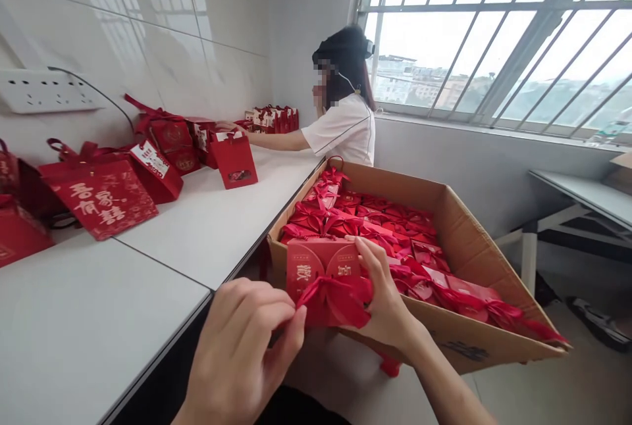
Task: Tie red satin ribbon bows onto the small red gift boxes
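Observation:
A red gift box point(316, 255) with pale characters and a pink-red ribbon bow point(336, 297) is held upright before the near side of an open carton. My right hand point(385, 293) grips its right side, fingers at the top corner. At the box's lower left, my left hand point(251, 339) pinches the end of the bow's ribbon between thumb and forefinger. Behind the box, the cardboard carton point(469, 227) holds rows of similar red boxes point(375, 221) with ribbons.
On the left, a white table point(148, 293) bears several red gift bags point(99, 195). A person in a white shirt point(345, 125) reaches across its far end. A second table point(587, 195) stands at the right; a shoe point(600, 323) shows on the floor.

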